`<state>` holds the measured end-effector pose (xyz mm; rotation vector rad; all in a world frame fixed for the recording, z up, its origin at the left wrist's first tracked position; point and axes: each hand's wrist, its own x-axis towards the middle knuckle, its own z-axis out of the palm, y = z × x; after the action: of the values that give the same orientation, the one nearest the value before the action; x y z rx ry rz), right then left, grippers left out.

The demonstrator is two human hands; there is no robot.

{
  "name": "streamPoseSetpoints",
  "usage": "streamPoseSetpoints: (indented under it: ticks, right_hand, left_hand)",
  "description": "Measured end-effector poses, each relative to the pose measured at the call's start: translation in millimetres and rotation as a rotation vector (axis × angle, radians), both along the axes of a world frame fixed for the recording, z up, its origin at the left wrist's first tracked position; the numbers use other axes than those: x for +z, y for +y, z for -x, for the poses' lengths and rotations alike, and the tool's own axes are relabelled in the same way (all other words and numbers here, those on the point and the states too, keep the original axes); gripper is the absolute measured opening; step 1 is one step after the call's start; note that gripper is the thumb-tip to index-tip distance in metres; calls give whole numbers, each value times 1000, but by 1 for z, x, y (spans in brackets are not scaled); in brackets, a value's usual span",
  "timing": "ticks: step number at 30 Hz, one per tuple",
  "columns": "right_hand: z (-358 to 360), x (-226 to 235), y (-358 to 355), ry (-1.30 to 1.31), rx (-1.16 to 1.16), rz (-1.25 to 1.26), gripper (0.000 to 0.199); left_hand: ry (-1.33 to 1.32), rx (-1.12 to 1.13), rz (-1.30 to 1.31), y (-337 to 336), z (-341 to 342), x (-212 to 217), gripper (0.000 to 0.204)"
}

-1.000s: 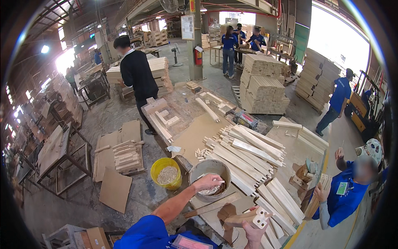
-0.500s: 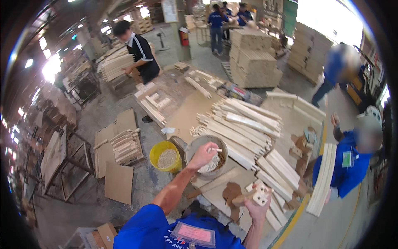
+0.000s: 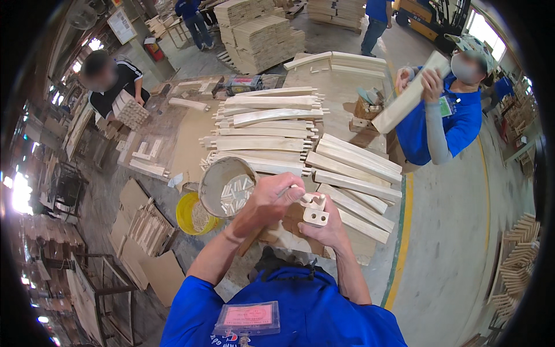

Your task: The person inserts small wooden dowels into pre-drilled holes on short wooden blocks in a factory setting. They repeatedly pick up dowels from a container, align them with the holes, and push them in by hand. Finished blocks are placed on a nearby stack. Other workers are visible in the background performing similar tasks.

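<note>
Grey concrete floor (image 3: 442,231) stretched around a worktable (image 3: 361,252). At far left stood a metal-framed stand (image 3: 103,292), then a co-worker in a dark shirt (image 3: 130,75) holding a bundle of pale wood (image 3: 128,111). Cardboard (image 3: 165,279) lay on the floor, then came a yellow bucket (image 3: 185,209) and, touching it, a larger grey bucket (image 3: 218,173) partly filled with dowels. Pale rails (image 3: 266,144) lay in rows beyond. The left hand (image 3: 276,199) had its fingers pinched narrow on a pale dowel (image 3: 305,197), beside the drilled end of a wooden piece (image 3: 315,217). Around that piece the right hand (image 3: 331,227) was wrapped, holding it near the table's edge. Farther right, a co-worker in blue (image 3: 465,124) held a long pale board (image 3: 406,103).
</note>
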<state>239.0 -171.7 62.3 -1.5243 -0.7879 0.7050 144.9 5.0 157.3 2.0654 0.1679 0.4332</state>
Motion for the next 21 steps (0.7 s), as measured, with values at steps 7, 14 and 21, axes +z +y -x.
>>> streamPoseSetpoints:
  ticks: [7, 14, 21]
  right_hand:
    - [-5, -4, 5, 11, 3, -10, 65]
    - [-6, 0, 15, 54, -30, -63, 56]
    - [-8, 3, 20, 103, -71, -68, 58]
  left_hand:
    - [-94, -134, -482, -8, -12, 12, 11]
    - [26, -261, -482, 2, -28, 9, 12]
    - [129, -52, 315, 18, -20, -11, 26]
